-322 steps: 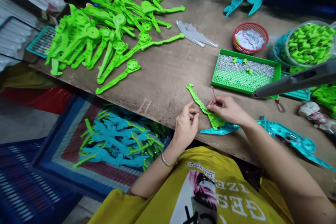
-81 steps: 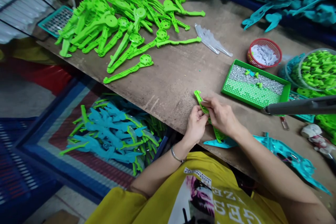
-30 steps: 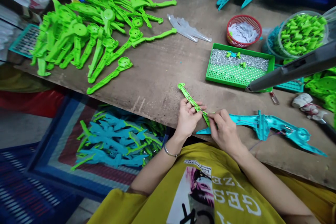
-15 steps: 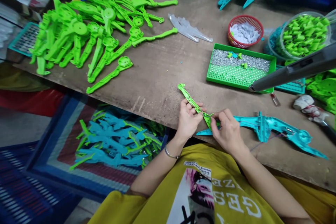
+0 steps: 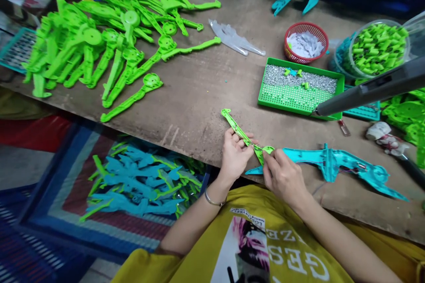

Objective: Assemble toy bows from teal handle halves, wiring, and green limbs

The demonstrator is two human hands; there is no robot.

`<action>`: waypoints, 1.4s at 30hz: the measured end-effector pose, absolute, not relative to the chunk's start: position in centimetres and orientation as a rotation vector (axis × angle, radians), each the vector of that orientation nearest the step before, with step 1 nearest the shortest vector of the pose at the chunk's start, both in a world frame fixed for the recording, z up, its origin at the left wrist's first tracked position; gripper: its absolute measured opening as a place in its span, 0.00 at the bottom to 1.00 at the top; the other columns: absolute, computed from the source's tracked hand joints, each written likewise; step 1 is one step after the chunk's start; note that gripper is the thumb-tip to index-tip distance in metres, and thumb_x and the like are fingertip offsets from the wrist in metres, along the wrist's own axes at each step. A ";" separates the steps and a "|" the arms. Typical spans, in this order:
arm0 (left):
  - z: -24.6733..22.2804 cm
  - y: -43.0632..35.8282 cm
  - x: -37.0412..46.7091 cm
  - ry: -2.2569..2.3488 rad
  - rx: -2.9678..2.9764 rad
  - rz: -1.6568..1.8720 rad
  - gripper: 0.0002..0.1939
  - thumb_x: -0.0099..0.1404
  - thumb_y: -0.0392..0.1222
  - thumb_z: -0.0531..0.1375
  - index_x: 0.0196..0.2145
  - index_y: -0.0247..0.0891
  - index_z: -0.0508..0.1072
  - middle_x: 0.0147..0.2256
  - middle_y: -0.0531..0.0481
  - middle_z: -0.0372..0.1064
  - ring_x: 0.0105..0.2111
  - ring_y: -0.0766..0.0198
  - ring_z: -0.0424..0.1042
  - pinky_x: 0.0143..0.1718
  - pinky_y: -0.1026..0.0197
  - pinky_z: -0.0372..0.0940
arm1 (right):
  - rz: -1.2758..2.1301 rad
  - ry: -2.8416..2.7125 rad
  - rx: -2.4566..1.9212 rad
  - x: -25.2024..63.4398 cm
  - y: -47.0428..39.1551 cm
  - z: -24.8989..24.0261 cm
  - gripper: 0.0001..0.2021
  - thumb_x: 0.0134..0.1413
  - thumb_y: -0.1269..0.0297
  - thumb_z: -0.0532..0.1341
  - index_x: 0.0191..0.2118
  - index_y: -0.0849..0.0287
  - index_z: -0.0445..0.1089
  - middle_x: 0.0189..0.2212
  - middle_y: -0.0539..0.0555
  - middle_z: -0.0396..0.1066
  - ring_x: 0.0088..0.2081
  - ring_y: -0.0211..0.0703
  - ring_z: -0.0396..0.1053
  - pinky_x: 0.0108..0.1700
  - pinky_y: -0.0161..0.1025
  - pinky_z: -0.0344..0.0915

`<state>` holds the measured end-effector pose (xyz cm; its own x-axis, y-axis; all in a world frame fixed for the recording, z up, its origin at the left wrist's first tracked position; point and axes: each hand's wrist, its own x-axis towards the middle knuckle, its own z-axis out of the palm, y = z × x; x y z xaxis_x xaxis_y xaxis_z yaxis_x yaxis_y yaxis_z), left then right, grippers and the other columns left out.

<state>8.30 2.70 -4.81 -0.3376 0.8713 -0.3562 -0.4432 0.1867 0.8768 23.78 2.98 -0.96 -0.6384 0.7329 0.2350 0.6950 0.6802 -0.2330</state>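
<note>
A long green plastic part [image 5: 236,128] slants over the table's front edge, with thin wires along it. My left hand [image 5: 235,154] holds it near its middle, fingers curled under it. At its wider, lower end, the fingers of my right hand [image 5: 283,174] are closed on the green part; their tips hide what else they may pinch. Just right of that hand lies a long blue plastic part [image 5: 308,155] with wires in it, its left tip showing beneath the green part.
Green parts [image 5: 89,37] are piled at the left. A green tray [image 5: 285,101] of small metal pieces, a red basket [image 5: 324,44] and a tub of green pieces [image 5: 378,48] stand right. A dark tool [image 5: 368,88] juts in. Below the table is a crate of parts [image 5: 133,181].
My right hand has turned and shifted down along the wide end of the green part, and more of that end shows. The whole view has shifted slightly.
</note>
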 end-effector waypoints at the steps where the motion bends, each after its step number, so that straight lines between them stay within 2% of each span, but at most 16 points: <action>1: -4.8 2.7 8.3 1.305 0.467 1.439 0.30 0.51 0.32 0.65 0.47 0.42 0.56 0.40 0.53 0.72 0.35 0.68 0.77 0.39 0.61 0.73 | 0.188 -2.587 -1.114 24.0 2.9 -1.0 0.12 0.65 0.72 0.55 0.48 0.65 0.73 0.31 0.56 0.69 0.33 0.43 0.69 0.33 0.37 0.66; 6: -4.9 2.8 8.3 1.308 0.475 1.444 0.30 0.51 0.32 0.65 0.48 0.42 0.56 0.41 0.53 0.72 0.35 0.68 0.78 0.40 0.61 0.73 | 0.389 -2.510 -0.998 25.6 3.1 -1.4 0.12 0.64 0.74 0.56 0.50 0.64 0.71 0.34 0.57 0.70 0.36 0.43 0.70 0.37 0.37 0.70; 10: -4.9 2.8 8.3 1.325 0.475 1.457 0.30 0.50 0.31 0.65 0.47 0.41 0.57 0.40 0.53 0.73 0.34 0.68 0.78 0.39 0.61 0.73 | 0.601 -2.357 -1.039 26.4 3.8 -1.2 0.09 0.63 0.76 0.57 0.45 0.62 0.72 0.33 0.55 0.68 0.36 0.41 0.71 0.39 0.37 0.71; 17: -4.7 2.8 8.5 1.330 0.486 1.452 0.30 0.50 0.31 0.65 0.47 0.41 0.57 0.40 0.53 0.72 0.35 0.66 0.79 0.40 0.60 0.74 | 0.610 -2.355 -1.278 26.2 5.2 -0.6 0.06 0.62 0.71 0.58 0.36 0.60 0.73 0.31 0.55 0.67 0.33 0.43 0.70 0.37 0.39 0.67; 22: -4.6 2.8 7.9 1.383 0.524 1.411 0.29 0.51 0.32 0.66 0.48 0.41 0.58 0.41 0.51 0.72 0.36 0.65 0.79 0.41 0.59 0.74 | 0.703 -2.322 -1.511 25.7 6.3 -0.5 0.04 0.54 0.71 0.63 0.29 0.59 0.71 0.28 0.53 0.68 0.30 0.42 0.68 0.36 0.39 0.63; 26: -3.4 1.5 6.7 1.744 0.841 1.259 0.23 0.58 0.40 0.68 0.48 0.38 0.64 0.40 0.48 0.72 0.34 0.64 0.78 0.36 0.60 0.74 | 0.778 -2.302 -1.550 25.3 6.7 -0.4 0.04 0.52 0.72 0.62 0.27 0.59 0.70 0.26 0.52 0.70 0.31 0.42 0.69 0.37 0.38 0.62; 29: -2.2 -0.1 7.0 2.007 1.479 1.226 0.15 0.67 0.42 0.62 0.50 0.37 0.68 0.43 0.42 0.74 0.41 0.58 0.76 0.43 0.54 0.73 | 0.810 -2.287 -1.555 25.1 6.8 -0.4 0.05 0.51 0.72 0.61 0.27 0.59 0.70 0.26 0.53 0.71 0.30 0.42 0.69 0.37 0.38 0.61; 32: -1.7 -1.2 8.6 1.762 2.046 1.074 0.19 0.70 0.42 0.59 0.56 0.34 0.66 0.48 0.38 0.75 0.52 0.52 0.73 0.54 0.48 0.67 | 0.811 -2.293 -1.559 25.1 7.0 -0.3 0.04 0.51 0.72 0.62 0.27 0.59 0.71 0.26 0.53 0.71 0.30 0.42 0.69 0.36 0.38 0.62; 36: -2.3 -1.6 10.2 1.753 2.176 0.844 0.27 0.71 0.45 0.59 0.63 0.30 0.61 0.51 0.37 0.75 0.56 0.48 0.70 0.62 0.42 0.57 | 0.926 -2.340 -1.452 26.0 7.5 0.5 0.05 0.56 0.71 0.61 0.30 0.59 0.74 0.28 0.53 0.73 0.30 0.41 0.71 0.35 0.37 0.63; 42: -2.7 -1.5 10.4 1.754 2.232 0.780 0.27 0.72 0.46 0.58 0.65 0.34 0.62 0.51 0.38 0.77 0.57 0.47 0.70 0.63 0.40 0.52 | 0.850 -2.348 -1.429 27.7 8.1 0.6 0.06 0.58 0.70 0.60 0.34 0.58 0.75 0.30 0.53 0.75 0.31 0.42 0.73 0.36 0.38 0.65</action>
<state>10.36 -1.54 -2.68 0.1583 0.9466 0.2809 0.8427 -0.2778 0.4613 27.68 8.12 0.64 -0.4806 0.8737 -0.0750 0.7194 0.3439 -0.6034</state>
